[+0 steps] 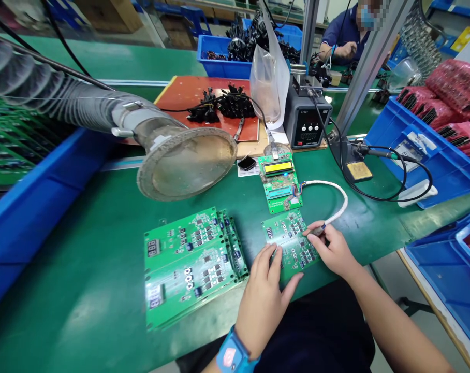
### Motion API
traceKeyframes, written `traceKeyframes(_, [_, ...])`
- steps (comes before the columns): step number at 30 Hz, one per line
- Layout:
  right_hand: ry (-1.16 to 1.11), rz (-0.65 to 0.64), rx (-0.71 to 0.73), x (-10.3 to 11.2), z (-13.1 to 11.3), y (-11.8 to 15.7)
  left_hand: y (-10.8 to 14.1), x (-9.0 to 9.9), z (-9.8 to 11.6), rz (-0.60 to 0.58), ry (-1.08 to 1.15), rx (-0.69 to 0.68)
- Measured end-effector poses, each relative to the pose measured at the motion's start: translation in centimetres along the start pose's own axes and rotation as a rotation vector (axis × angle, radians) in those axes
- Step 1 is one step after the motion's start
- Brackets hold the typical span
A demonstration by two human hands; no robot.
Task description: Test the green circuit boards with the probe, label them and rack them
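Note:
A green circuit board (285, 237) with black chips and a small digit display lies flat on the green mat in front of me. My left hand (260, 290) rests on its left edge, thumb apart from the outstretched fingers. Between thumb and fingers, my right hand (333, 251) pinches a probe-like connector (316, 230) against the board's right edge. From this connector a white sleeved cable (344, 196) curves up to a green tester board (273, 182) with a lit yellow screen and a blue socket. Left of my hands sits a stack of similar circuit boards (178, 277).
A fume extraction hood (188, 163) hangs over the mat at left. Behind the tester stands a soldering station (307, 119), its iron (378, 152) in a holder to the right. Blue bins flank both sides, one bin (417, 150) holding pink-wrapped packs. A co-worker (341, 39) sits across.

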State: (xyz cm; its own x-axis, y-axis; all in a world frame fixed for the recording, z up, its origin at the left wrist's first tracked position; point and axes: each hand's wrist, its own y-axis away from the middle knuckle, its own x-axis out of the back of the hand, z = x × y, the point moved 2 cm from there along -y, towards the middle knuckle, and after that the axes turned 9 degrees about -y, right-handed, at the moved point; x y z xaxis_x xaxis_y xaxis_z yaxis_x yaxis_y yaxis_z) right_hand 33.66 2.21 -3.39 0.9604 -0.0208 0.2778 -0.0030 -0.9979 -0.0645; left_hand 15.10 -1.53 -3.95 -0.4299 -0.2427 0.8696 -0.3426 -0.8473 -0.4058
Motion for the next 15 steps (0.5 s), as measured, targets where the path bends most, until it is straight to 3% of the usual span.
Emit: traceKeyframes(15, [0.005, 0.0, -0.01, -0.03, -0.15, -0.02, 0.46, -0.15, -0.63, -0.022, 0.057, 0.011])
